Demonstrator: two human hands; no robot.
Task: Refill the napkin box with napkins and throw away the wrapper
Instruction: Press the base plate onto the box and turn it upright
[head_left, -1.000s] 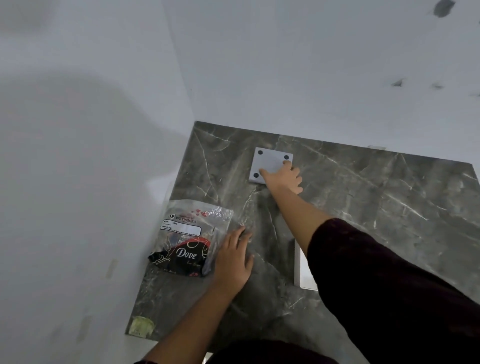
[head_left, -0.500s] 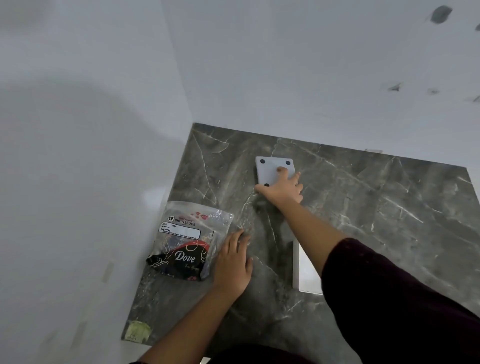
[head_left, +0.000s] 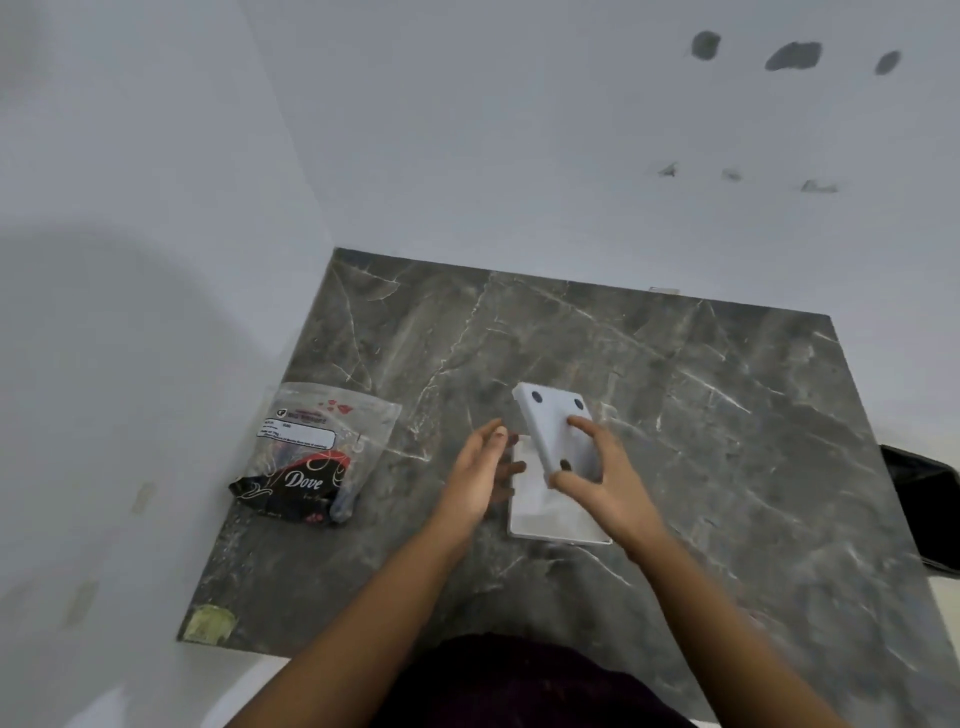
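My right hand (head_left: 605, 475) grips a white square box panel (head_left: 558, 428) with dark round feet, holding it tilted above the table. Under it lies the white napkin box (head_left: 550, 519), flat on the dark marble table (head_left: 675, 415). My left hand (head_left: 480, 475) is open, fingers apart, at the box's left side; I cannot tell whether it touches the box. The crumpled plastic wrapper (head_left: 311, 457), clear with a dark "Dove" print, lies to the left near the wall, apart from both hands.
White walls close off the table at the back and left. A black object (head_left: 919, 514) shows past the table's right edge. A patch of yellowish tape (head_left: 210, 623) sits on the near left corner.
My right hand picked the white panel up from the far side of the table and brought it back over the box. My left hand left the wrapper and moved right to the box.
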